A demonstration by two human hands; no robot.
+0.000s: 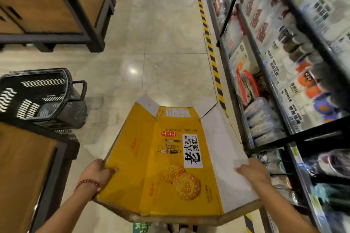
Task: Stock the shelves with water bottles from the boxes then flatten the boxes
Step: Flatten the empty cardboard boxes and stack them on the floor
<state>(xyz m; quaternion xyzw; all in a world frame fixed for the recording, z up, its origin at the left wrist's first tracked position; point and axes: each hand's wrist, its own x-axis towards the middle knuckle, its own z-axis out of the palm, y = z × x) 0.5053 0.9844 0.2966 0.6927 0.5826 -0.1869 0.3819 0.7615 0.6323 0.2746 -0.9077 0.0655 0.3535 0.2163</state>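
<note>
A yellow cardboard box [151, 157], printed with cakes and a "CHICKEN CAKE" label, lies collapsed nearly flat in front of me above the aisle floor. Its white inner flaps stick out at the far end and along the right side. My left hand [96, 174] grips the box's near left edge, thumb on top; a red bead bracelet circles that wrist. My right hand [253, 173] grips the white flap on the right, thumb on top. The shelves [280, 81] on my right carry packaged goods and wrapped packs of bottles [263, 119], all blurred.
A black shopping basket [37, 96] stands on the floor at left, beside a wooden counter [28, 166]. Another wooden display unit [56, 5] fills the far left. Yellow-black hazard tape [210, 47] runs along the shelf base. Beige tiled aisle floor stretches ahead.
</note>
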